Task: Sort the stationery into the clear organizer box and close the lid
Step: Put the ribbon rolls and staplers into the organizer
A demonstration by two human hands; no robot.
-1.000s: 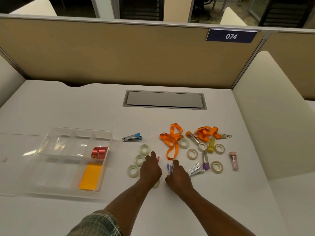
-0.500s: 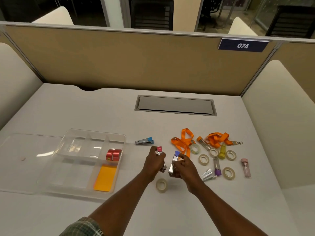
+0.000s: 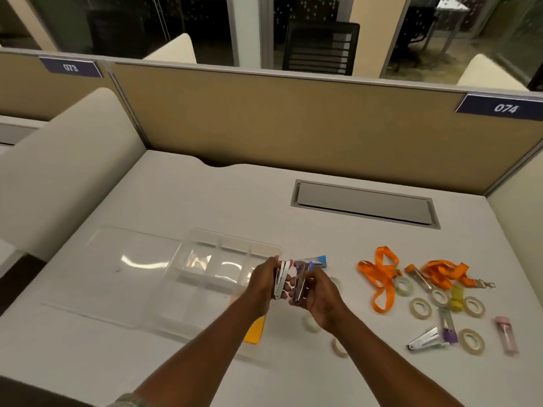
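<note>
My left hand (image 3: 263,284) grips a small metal stapler with a pink tip (image 3: 281,279), held above the right edge of the clear organizer box (image 3: 205,261). Close beside it, my right hand (image 3: 321,301) holds a second metal stapler with a purple tip (image 3: 301,282). The box's lid (image 3: 117,268) lies open flat to its left. An orange pad (image 3: 255,331) shows in the box's near compartment, partly hidden by my left arm. A blue-tipped stapler (image 3: 318,259) lies just behind my hands.
To the right lie two orange lanyards (image 3: 382,274), several clear tape rolls (image 3: 420,308), another stapler (image 3: 426,342), a yellow item (image 3: 457,298) and a pink tube (image 3: 507,333). Two tape rolls (image 3: 338,346) sit near my right forearm. A grey cable hatch (image 3: 364,204) is set in the desk.
Both hands lifted a stapler each off the desk and carried them left toward the box. The view swung left, so the loose items now sit further right.
</note>
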